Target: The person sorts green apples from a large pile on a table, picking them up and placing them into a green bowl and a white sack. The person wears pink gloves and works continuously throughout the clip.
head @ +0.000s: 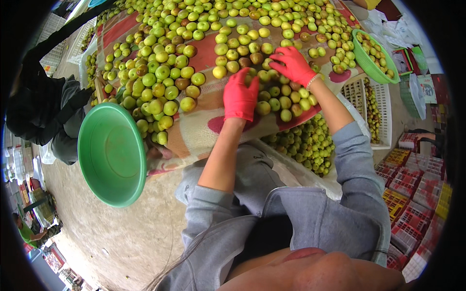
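Note:
Green and brown-tinged jujubes [160,72] lie loose over a patterned cloth [193,134] on the table before me. My left hand [240,96], in a red glove, reaches palm down among them, thumb and fingers apart around a few fruits. To its right, my right hand [294,66], also gloved in red, spreads its fingers over fruits at the upper side of a small cluster [284,96]. That cluster lies between my hands and the table's near edge. The fruit under my fingertips is partly hidden, but neither hand lifts any.
A green plastic basin [111,156] sits by the table's left corner. A green basket [375,56] of jujubes is at the right, above a white crate [384,109]. More jujubes [305,145] fill a lined container below the edge. A person in dark clothing [47,105] is at left.

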Demonstrator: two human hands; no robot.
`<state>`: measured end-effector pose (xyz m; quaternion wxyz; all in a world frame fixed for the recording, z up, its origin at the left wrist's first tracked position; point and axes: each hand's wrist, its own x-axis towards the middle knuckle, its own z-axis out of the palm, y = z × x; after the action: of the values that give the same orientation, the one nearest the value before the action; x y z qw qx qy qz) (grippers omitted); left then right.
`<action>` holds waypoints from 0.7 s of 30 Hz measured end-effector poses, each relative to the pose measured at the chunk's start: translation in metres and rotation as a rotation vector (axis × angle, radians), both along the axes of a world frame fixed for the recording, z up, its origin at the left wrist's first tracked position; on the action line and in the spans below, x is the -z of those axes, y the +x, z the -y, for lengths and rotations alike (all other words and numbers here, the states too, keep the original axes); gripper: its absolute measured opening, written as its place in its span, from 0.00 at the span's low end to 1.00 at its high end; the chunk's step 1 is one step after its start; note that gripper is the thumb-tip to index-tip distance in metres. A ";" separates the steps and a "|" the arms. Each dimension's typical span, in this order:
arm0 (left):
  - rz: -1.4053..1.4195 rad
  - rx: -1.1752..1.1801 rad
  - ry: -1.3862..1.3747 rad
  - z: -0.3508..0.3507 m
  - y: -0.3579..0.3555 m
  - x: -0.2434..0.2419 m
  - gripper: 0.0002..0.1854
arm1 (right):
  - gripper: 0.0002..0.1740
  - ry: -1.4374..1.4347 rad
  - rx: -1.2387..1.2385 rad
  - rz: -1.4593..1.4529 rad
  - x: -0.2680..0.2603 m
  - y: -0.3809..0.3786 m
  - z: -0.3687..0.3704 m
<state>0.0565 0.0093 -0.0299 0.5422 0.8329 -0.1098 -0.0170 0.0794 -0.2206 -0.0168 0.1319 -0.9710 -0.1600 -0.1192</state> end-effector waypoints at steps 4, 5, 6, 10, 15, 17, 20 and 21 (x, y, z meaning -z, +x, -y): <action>-0.051 0.282 -0.085 0.023 -0.015 -0.012 0.24 | 0.12 0.034 -0.038 -0.033 -0.008 -0.041 0.020; -0.043 0.364 -0.101 0.026 -0.018 -0.016 0.25 | 0.12 0.055 -0.024 -0.014 -0.006 -0.060 0.027; -0.064 0.461 -0.198 0.032 -0.022 -0.014 0.24 | 0.12 0.077 -0.019 0.006 -0.006 -0.077 0.032; -0.010 0.862 -0.422 0.057 -0.047 0.001 0.20 | 0.12 0.130 0.065 -0.066 -0.023 -0.137 0.037; -0.253 0.957 -0.399 0.054 -0.060 -0.016 0.18 | 0.09 0.347 0.271 -0.294 -0.038 -0.119 0.074; -0.135 0.825 -0.461 0.055 -0.057 -0.010 0.17 | 0.11 0.427 0.301 -0.261 -0.044 -0.068 0.088; -0.166 0.643 -0.387 0.054 -0.050 -0.019 0.16 | 0.23 0.415 0.208 -0.051 -0.036 0.030 0.117; -0.159 0.581 -0.347 0.051 -0.048 -0.027 0.15 | 0.28 0.426 0.262 -0.013 -0.027 0.062 0.127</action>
<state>0.0086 -0.0416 -0.0034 0.6550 0.6585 -0.3010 -0.2164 0.1417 -0.3481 0.0097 0.3180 -0.9344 -0.0032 -0.1602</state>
